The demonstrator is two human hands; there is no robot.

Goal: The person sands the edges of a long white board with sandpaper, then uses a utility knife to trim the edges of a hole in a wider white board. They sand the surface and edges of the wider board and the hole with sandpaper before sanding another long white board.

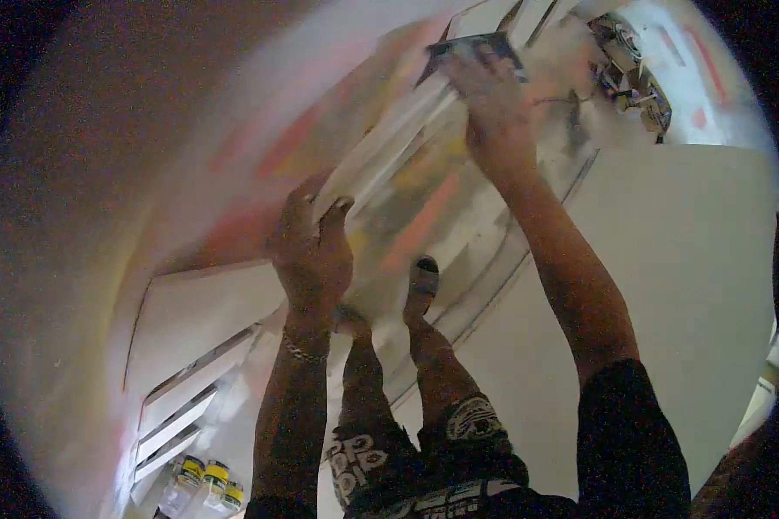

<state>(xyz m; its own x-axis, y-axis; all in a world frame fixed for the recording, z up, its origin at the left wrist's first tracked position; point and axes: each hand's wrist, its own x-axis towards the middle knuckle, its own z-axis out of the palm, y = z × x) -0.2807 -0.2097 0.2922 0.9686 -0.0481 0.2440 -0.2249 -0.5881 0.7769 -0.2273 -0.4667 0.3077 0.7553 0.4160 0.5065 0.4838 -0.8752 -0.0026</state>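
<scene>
Panel [389, 147], long and white, runs from near left to far right; we grip it with 2 hands, left hand [313, 251] clasping the near end, right hand [492, 95] the far.

Well below the left hand [312, 251], near the lower edge, three jars [206, 484] with yellow lids stand side by side. Just above them, white slats [186, 406] lie in a stepped row. Under the right arm spreads a big white panel [692, 294]. Beyond the right hand [493, 104], at the top right, sits a blurred cluster of tools [632, 78].
</scene>
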